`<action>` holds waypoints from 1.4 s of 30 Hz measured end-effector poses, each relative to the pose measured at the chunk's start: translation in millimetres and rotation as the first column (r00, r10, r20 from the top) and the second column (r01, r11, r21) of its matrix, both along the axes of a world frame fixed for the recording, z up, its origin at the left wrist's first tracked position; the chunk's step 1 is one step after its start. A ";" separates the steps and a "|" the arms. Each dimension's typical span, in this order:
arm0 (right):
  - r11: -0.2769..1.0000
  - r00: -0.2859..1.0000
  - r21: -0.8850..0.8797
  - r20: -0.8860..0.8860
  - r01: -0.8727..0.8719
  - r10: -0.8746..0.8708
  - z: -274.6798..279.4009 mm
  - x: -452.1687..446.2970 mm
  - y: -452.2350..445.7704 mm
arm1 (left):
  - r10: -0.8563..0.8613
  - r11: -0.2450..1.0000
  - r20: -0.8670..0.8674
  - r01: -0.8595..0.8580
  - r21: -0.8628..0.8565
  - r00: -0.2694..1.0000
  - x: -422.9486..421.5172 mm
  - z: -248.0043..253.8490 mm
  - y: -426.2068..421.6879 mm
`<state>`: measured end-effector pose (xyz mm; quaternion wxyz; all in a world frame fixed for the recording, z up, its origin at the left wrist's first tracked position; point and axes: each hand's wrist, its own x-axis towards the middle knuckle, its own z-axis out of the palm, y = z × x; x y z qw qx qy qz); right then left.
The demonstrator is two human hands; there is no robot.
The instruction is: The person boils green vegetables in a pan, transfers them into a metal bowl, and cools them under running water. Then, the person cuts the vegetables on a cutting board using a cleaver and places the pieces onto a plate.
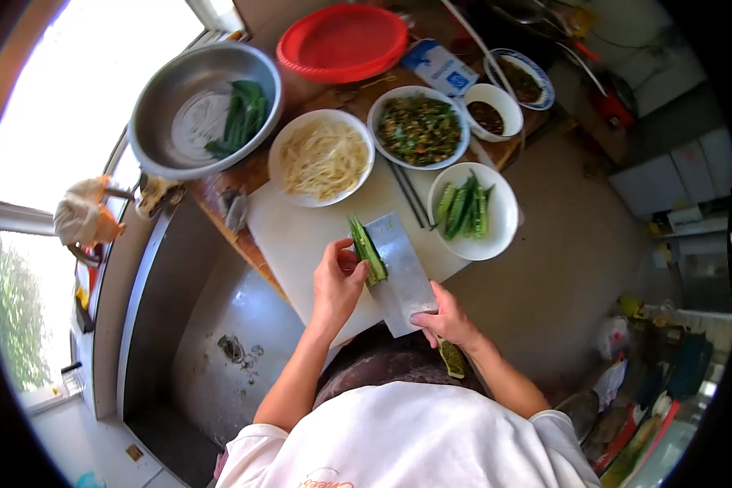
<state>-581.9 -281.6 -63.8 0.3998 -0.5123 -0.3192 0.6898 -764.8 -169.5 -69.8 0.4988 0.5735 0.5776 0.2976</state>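
Observation:
My right hand (453, 317) grips a cleaver (405, 281) near the base of its wide blade. The handle (450, 359) shows below that hand. My left hand (339, 285) is closed with its fingertips against cut okra (367, 252), which lies along the left side of the blade. Beneath the cleaver is a white cutting board (281, 236). More cut okra (467, 207) sits in a white bowl (506, 215) to the right. Whole okra pods (242, 119) lie in a metal basin (150, 130) at the back left.
Behind the board stand a plate of pale shreds (321, 159), a bowl of chopped greens (419, 128) and a cup of dark sauce (486, 117). Black chopsticks (411, 196) lie beside the bowls. A red plastic basket (342, 41) sits farther back. Left is a metal sink (244, 317).

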 end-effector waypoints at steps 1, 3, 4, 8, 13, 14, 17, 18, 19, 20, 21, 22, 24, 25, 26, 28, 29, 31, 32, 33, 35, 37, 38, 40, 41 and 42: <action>0.999 0.999 -0.007 0.002 0.034 -0.034 8.3 7.3 -4.4 | -0.027 1.000 0.049 0.026 0.013 0.998 10.9 3.0 0.4; 0.995 0.995 -0.006 0.009 0.103 -0.103 17.7 24.1 -13.8 | -0.157 0.982 0.116 0.143 0.123 0.981 37.3 6.5 2.6; 0.990 0.990 0.001 0.012 0.139 -0.139 19.9 34.6 -19.6 | -0.221 0.964 0.139 0.195 0.181 0.965 50.0 8.8 4.2; 0.942 0.942 0.021 0.023 0.335 -0.335 36.3 65.1 -29.4 | -0.462 0.799 -0.113 0.468 0.376 0.880 106.5 23.4 6.4; 0.906 0.902 0.011 0.088 0.422 -0.422 37.5 97.4 -34.2 | -0.478 0.769 -0.204 0.520 0.371 0.854 157.0 2.2 17.7; 0.892 0.887 0.021 0.098 0.452 -0.452 35.1 101.3 -37.1 | -0.480 0.764 -0.235 0.534 0.362 0.845 160.4 -0.8 20.6; 0.855 0.841 0.043 0.157 0.517 -0.517 32.4 110.8 -45.1 | -0.488 0.775 -0.260 0.550 0.310 0.834 166.7 -1.9 25.1; 0.848 0.832 0.049 0.173 0.527 -0.527 31.2 113.8 -46.8 | -0.482 0.765 -0.281 0.555 0.326 0.830 168.6 -4.1 26.2; 0.843 0.823 0.056 0.191 0.536 -0.536 30.0 117.0 -48.4 | -0.475 0.755 -0.300 0.559 0.343 0.827 170.2 -7.9 27.7; 0.838 0.814 0.064 0.208 0.542 -0.542 29.2 119.9 -48.9 | -0.466 0.746 -0.319 0.560 0.361 0.825 172.4 -8.9 28.7; 0.839 0.817 0.057 0.197 0.542 -0.541 30.0 122.8 -48.2 | -0.470 0.740 -0.312 0.562 0.369 0.825 175.1 -8.5 27.3; 0.840 0.821 0.050 0.187 0.540 -0.539 32.3 125.4 -47.0 | -0.477 0.694 -0.357 0.593 0.408 0.803 178.5 -7.0 26.8; 0.836 0.819 0.052 0.181 0.546 -0.545 36.6 128.3 -45.1 | -0.478 0.591 -0.446 0.653 0.473 0.756 184.3 -3.9 25.4; 0.832 0.813 0.061 0.185 0.552 -0.553 38.6 128.8 -44.2 | -0.493 0.567 -0.485 0.690 0.450 0.722 186.3 -3.6 24.4; 0.827 0.806 0.070 0.189 0.558 -0.560 39.8 129.1 -43.7 | -0.507 0.553 -0.489 0.703 0.448 0.710 187.3 -4.3 24.3; 0.821 0.799 0.070 0.195 0.567 -0.569 39.7 129.8 -43.6 | -0.535 0.522 -0.494 0.728 0.444 0.685 189.6 -6.5 24.6; 0.817 0.794 0.070 0.200 0.573 -0.574 39.5 130.4 -44.0 | -0.505 0.534 -0.489 0.702 0.470 0.711 191.0 -5.2 24.8; 0.823 0.798 0.069 0.214 0.563 -0.563 39.9 132.0 -44.9 | -0.440 0.557 -0.475 0.647 0.521 0.762 193.0 -0.5 25.3; 0.828 0.801 0.066 0.221 0.557 -0.557 39.8 131.5 -45.5 | -0.469 0.501 -0.499 0.684 0.529 0.729 193.3 -1.3 25.5; 0.827 0.801 0.056 0.222 0.559 -0.556 39.4 130.6 -45.6 | -0.492 0.444 -0.523 0.718 0.536 0.696 193.3 -2.3 25.8; 0.830 0.804 0.041 0.226 0.556 -0.550 39.6 130.6 -43.4 | -0.505 0.389 -0.515 0.715 0.581 0.693 192.9 -1.3 28.7; 0.832 0.805 0.065 0.219 0.551 -0.551 40.4 129.6 -41.6 | -0.499 0.387 -0.446 0.651 0.653 0.743 191.1 2.7 32.8; 0.833 0.807 0.074 0.215 0.548 -0.550 40.5 127.8 -41.3 | -0.486 0.439 -0.409 0.620 0.650 0.772 185.3 4.1 36.8; 0.836 0.820 0.051 0.173 0.546 -0.546 42.0 125.0 -39.4 | -0.434 0.543 -0.338 0.542 0.641 0.835 164.9 11.0 51.0; 0.847 0.836 0.048 0.143 0.530 -0.531 41.8 123.1 -34.9 | -0.382 0.621 -0.342 0.513 0.593 0.859 151.8 19.5 55.0; 0.826 0.820 0.018 0.117 0.563 -0.561 42.8 119.0 -33.6 | -0.361 0.654 -0.344 0.498 0.570 0.867 137.6 22.6 58.9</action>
